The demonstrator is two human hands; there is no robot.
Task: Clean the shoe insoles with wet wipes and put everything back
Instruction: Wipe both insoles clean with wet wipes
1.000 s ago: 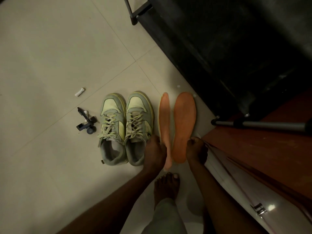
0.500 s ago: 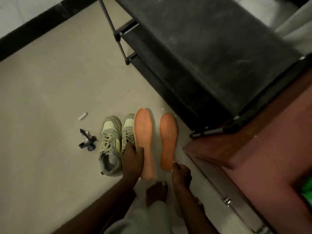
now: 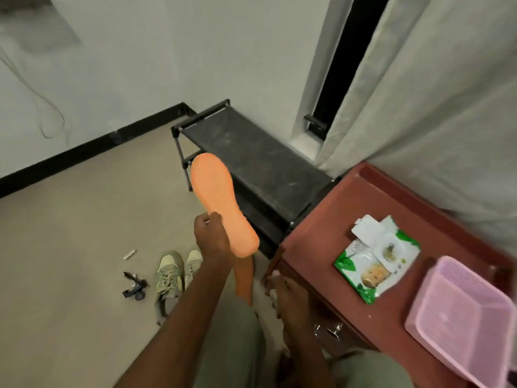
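My left hand (image 3: 211,236) grips one orange insole (image 3: 221,204) near its heel, lifted in front of the shoe rack (image 3: 251,152). The second insole (image 3: 244,278) lies on the floor below, beside the shoes (image 3: 176,271). My right hand (image 3: 285,292) hangs low and blurred; I cannot tell how its fingers lie. A moment ago both insoles lay flat. The wipes pack (image 3: 375,259) sits on the red cabinet (image 3: 316,247) beside the rack, so I should reach there and pull one wipe, keeping the insole steady.
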